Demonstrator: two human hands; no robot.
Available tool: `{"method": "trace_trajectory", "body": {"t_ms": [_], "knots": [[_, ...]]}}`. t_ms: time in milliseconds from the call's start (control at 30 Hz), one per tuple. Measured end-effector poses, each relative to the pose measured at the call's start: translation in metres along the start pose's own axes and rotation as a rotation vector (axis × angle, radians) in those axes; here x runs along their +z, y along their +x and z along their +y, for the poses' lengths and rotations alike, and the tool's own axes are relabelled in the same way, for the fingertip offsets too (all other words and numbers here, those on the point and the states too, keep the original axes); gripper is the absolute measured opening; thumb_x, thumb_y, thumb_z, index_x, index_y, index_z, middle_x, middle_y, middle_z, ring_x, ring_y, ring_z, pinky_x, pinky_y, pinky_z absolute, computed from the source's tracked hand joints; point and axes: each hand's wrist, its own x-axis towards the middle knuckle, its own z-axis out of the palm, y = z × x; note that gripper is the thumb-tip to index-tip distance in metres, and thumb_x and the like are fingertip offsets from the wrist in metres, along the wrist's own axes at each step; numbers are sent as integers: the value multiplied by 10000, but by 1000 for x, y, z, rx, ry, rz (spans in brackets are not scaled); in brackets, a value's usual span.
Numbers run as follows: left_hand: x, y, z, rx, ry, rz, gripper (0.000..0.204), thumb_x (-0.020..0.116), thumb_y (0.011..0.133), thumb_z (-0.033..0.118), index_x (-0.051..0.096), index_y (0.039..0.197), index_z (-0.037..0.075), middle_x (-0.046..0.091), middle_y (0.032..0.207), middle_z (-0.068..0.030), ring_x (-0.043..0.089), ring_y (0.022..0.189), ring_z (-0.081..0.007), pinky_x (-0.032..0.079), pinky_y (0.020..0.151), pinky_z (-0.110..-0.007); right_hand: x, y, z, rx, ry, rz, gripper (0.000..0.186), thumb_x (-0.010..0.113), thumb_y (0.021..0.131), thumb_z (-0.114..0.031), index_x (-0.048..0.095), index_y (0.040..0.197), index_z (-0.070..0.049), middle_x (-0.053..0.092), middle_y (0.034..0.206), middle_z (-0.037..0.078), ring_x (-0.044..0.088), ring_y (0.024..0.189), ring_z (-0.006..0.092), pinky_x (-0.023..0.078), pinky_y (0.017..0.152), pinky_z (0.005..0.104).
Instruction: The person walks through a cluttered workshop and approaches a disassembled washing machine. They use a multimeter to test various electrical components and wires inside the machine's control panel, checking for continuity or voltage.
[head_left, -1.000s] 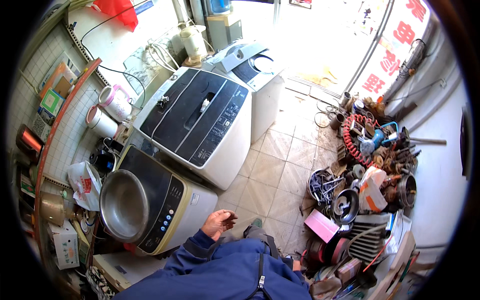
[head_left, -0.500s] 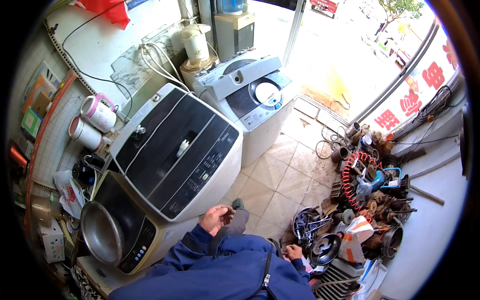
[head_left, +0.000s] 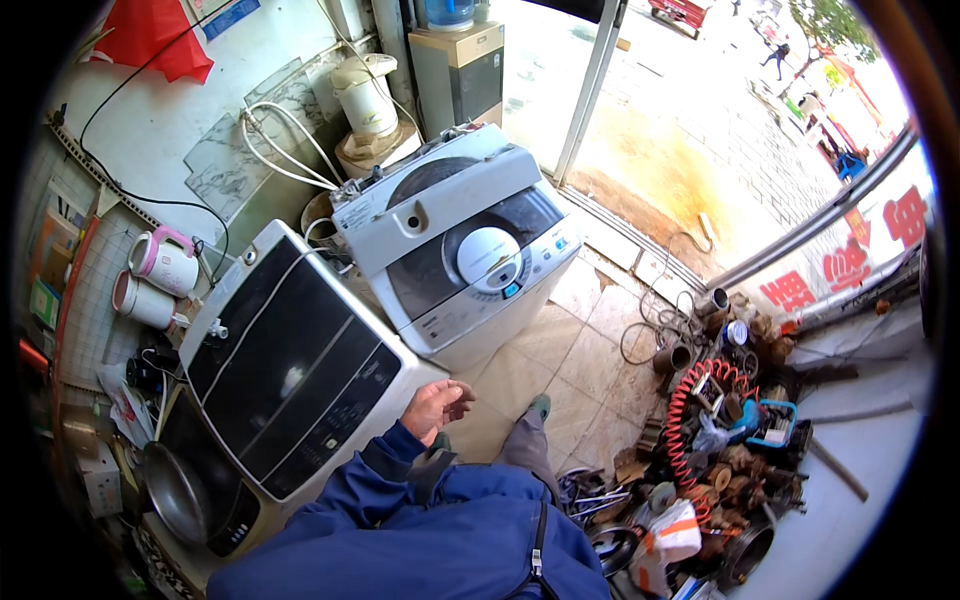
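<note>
My left hand [head_left: 437, 409] is held out in front of my blue jacket. Its fingers are loosely bent and apart, with nothing visible in them. It is beside the front corner of a white top-loading washing machine [head_left: 290, 365] with a dark lid, apart from it as far as I can see. Beyond that stands a grey-white top-loading washing machine [head_left: 465, 260] with its control panel facing me. My right hand is out of sight. My two feet, in dark shoes [head_left: 540, 405], are on the tiled floor.
To the right lies a heap of metal parts [head_left: 725, 480] with a coiled red hose [head_left: 680, 420]. A metal basin [head_left: 175, 495] rests on another dark-topped machine at left. Loose cable [head_left: 650, 330] lies near the doorway. A water dispenser [head_left: 460, 75] and a white kettle-like container [head_left: 365, 100] stand behind.
The view has moved forward and turned, bringing the grey-white washing machine closer. My right hand has gone out of view. My left hand stays raised, and one foot has stepped forward.
</note>
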Motion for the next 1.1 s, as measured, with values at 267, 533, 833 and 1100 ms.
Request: {"method": "trace_trajectory", "body": {"t_ms": [267, 533, 833, 1100], "knots": [[109, 79, -2, 13, -108, 58, 208, 535, 988, 194, 629, 1061, 24, 667, 1018, -65, 631, 871, -143, 515, 822, -296, -169, 161, -117, -220, -2, 8, 231, 706, 824, -152, 713, 836, 79, 717, 750, 139, 700, 674, 216, 550, 648, 358], [127, 136, 34, 166, -252, 223, 196, 527, 988, 174, 636, 1061, 28, 670, 1031, -77, 628, 889, -133, 516, 811, -288, -264, 337, -283, -207, 149, -89, 232, 595, 882, -104, 661, 924, 115, 692, 757, 165, 704, 633, 230, 583, 581, 328], [114, 208, 99, 281, -341, 322, 185, 553, 977, 194, 646, 1050, 51, 678, 1035, -49, 616, 875, -106, 489, 809, -261, -256, 353, -414, -221, -94, -339, 250, 603, 892, -126, 667, 992, 94, 712, 802, 163, 715, 684, 223, 563, 561, 312], [96, 209, 129, 421, -392, 607, 159, 535, 980, 161, 641, 1043, 61, 684, 1037, -52, 620, 893, -114, 490, 814, -256, -264, 450, -406, -356, -568, -421, 350, 710, 804, -348, 749, 997, -58, 730, 889, 172, 718, 871, 258, 540, 787, 351]]}}
